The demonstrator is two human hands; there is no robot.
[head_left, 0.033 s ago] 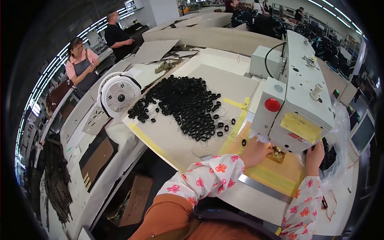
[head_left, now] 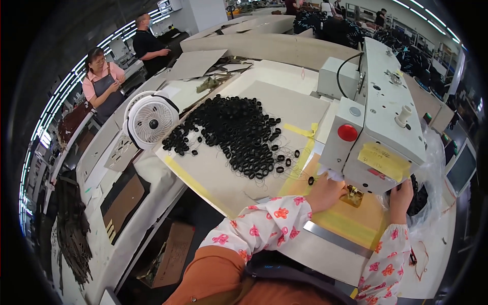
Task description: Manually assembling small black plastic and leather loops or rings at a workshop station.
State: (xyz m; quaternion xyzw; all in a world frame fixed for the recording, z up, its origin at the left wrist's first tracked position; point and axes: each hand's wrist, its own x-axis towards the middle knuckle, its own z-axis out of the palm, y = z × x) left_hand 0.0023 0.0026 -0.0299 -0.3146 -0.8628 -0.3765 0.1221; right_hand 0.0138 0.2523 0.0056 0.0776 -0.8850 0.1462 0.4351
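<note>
White desk fan (head_left: 151, 121) stands at nine o'clock of the black ring pile (head_left: 231, 133). Your left hand (head_left: 325, 194), fingers curled flat, rests under the sewing machine (head_left: 378, 122); right hand (head_left: 401, 199), at three o'clock, grip indiscernible.

A large workshop hall is seen, lit by rows of long ceiling strip lights (head_left: 66, 81). Long pale worktables (head_left: 264, 43) are ranged toward the far end. A dark floor (head_left: 203, 213) is glimpsed below, where brown cardboard sheets (head_left: 173, 254) are stacked.
</note>
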